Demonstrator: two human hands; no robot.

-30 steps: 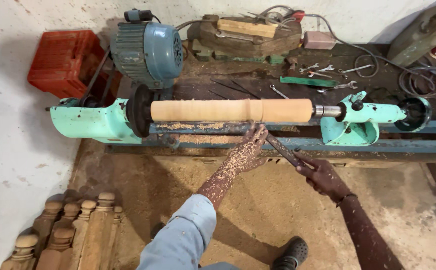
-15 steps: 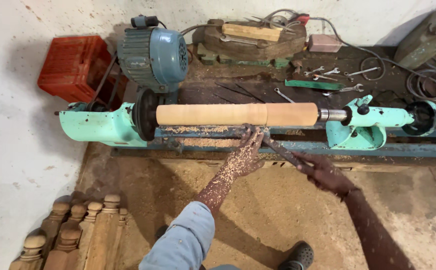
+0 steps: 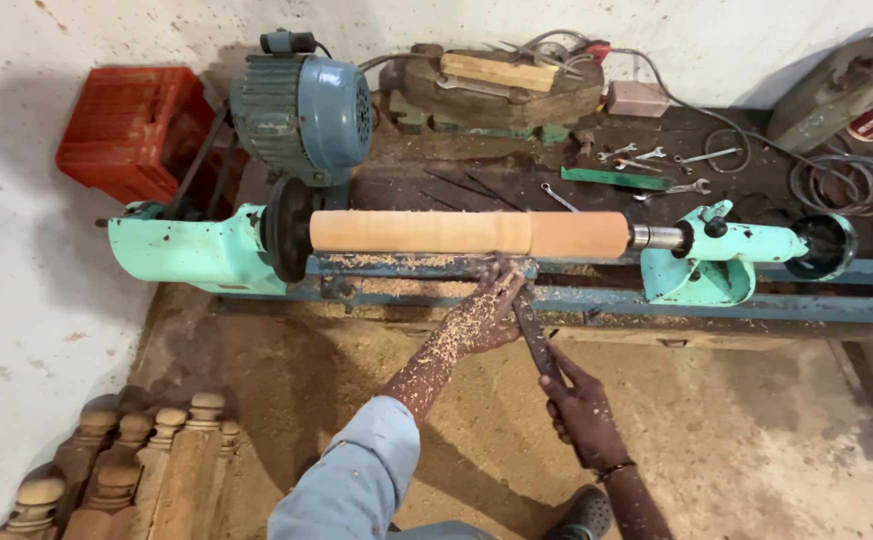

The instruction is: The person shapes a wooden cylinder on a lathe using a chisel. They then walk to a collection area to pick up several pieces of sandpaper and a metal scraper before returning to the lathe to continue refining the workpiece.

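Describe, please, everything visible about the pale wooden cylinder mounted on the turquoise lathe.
The pale wooden cylinder lies level between the turquoise headstock and tailstock. It is smooth, light tan bare wood, slightly darker at its right end. The dark turning tool, gripped by the right hand and steadied by the left hand, meets its underside.

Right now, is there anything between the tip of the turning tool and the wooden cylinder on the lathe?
Nothing visible. The turning tool, held by the right hand and steadied by the left hand, reaches the wooden cylinder from below; only the tool rest lies under it.
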